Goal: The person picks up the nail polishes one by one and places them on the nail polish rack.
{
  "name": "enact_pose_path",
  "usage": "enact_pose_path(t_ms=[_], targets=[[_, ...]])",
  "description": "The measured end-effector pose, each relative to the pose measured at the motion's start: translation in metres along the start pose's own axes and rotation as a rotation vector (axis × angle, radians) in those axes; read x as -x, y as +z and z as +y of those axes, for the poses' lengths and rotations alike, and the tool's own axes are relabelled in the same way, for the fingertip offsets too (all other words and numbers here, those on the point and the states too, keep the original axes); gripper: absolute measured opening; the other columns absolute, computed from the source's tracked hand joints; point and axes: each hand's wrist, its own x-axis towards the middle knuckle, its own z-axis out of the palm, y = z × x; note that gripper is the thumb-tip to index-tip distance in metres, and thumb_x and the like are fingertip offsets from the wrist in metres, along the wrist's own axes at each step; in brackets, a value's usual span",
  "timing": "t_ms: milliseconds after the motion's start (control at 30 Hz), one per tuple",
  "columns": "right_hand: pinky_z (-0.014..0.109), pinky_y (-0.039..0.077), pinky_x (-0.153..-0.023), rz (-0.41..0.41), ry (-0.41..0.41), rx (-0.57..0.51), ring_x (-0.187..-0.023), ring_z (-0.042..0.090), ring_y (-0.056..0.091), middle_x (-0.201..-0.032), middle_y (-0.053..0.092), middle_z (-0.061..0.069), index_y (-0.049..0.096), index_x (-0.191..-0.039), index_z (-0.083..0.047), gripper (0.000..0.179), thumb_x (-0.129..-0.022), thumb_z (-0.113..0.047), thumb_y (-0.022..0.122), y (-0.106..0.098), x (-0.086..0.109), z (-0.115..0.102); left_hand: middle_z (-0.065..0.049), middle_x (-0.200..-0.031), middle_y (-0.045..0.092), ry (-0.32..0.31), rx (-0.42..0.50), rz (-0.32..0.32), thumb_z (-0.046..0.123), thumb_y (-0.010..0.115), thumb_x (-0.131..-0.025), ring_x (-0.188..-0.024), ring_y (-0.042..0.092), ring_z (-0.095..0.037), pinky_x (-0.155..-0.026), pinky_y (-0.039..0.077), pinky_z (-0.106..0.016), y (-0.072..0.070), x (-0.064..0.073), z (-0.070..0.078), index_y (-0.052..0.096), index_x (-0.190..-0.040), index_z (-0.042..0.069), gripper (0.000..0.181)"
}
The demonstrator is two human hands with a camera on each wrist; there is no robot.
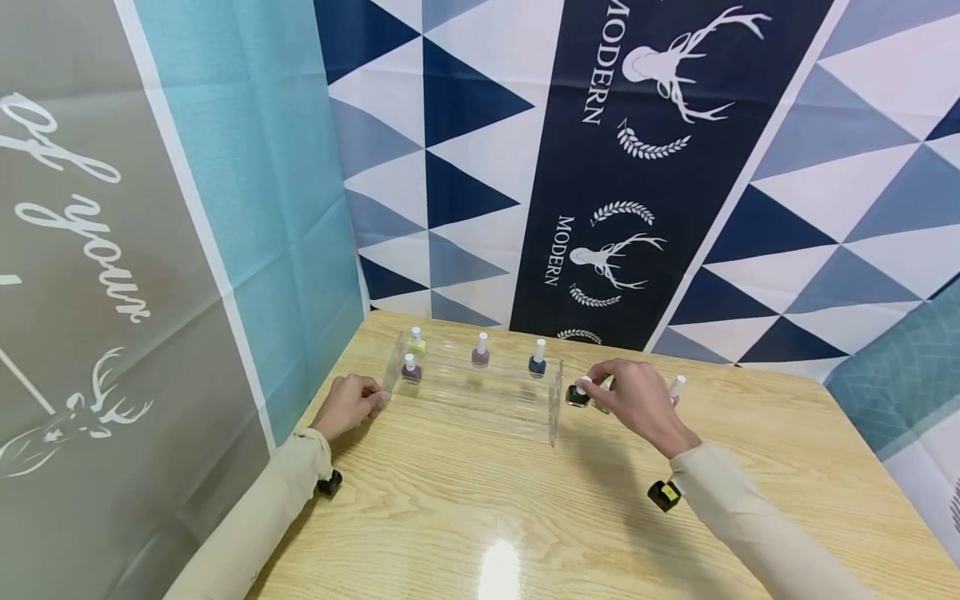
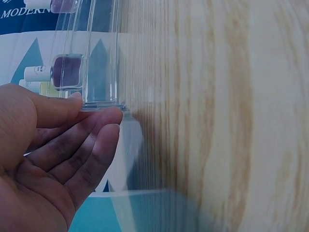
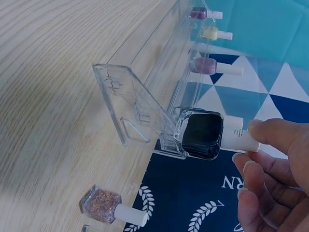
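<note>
faced wooden table [image 1: 450,483]. pinched left end of clear rack [image 1: 480,404] between thumb and fingers of left hand [image 1: 348,406]. gripped near-black bottle [image 3: 203,134] by white cap [image 3: 237,140] in right hand [image 1: 633,396], just beside right end of rack. saw yellow bottle [image 1: 417,344], purple bottle [image 1: 411,373], mauve bottle [image 1: 480,357], dark blue bottle [image 1: 537,364] on rack, glitter bottle [image 3: 101,205] on table.

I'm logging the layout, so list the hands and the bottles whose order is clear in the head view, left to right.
Left hand → mauve bottle → navy bottle → dark bottle held by its cap → right hand → partly hidden white-capped bottle.
</note>
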Motion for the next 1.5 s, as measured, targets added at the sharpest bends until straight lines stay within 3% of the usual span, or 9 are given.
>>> enact_pose_path(t_ms=[467,1133,1500], targets=[[0.029,0.045,-0.055,0.007,-0.020,-0.009,-0.056,0.004,0.054,-0.080,0.074,-0.007,0.080,-0.086,-0.015,0.013,-0.092,-0.027,0.081,0.010,-0.009,-0.012,-0.002,-0.066,0.067,0.005,-0.003,0.004,0.017,0.068,-0.102,-0.053,0.058,-0.017,-0.050,0.047,-0.033,0.000,0.000,-0.002,0.077,-0.086,0.007,0.020],[0.027,0.044,-0.052,0.036,-0.049,-0.046,-0.055,0.003,0.054,-0.082,0.075,-0.006,0.081,-0.089,-0.013,0.016,-0.090,-0.030,0.082,0.024,-0.017,-0.023,-0.003,-0.067,0.068,-0.010,0.001,0.006,0.015,0.068,-0.102,-0.055,0.060,-0.017,-0.051,0.047,-0.033,0.000,0.000,0.000,0.077,-0.087,0.007,0.019],[0.027,0.045,-0.054,0.040,-0.076,-0.051,-0.056,0.002,0.055,-0.080,0.074,-0.006,0.079,-0.083,-0.015,0.014,-0.090,-0.027,0.083,0.034,-0.023,-0.032,-0.004,-0.068,0.068,-0.011,0.009,0.001,0.015,0.068,-0.102,-0.054,0.058,-0.017,-0.052,0.047,-0.033,0.000,0.000,-0.001,0.076,-0.085,0.008,0.019]])
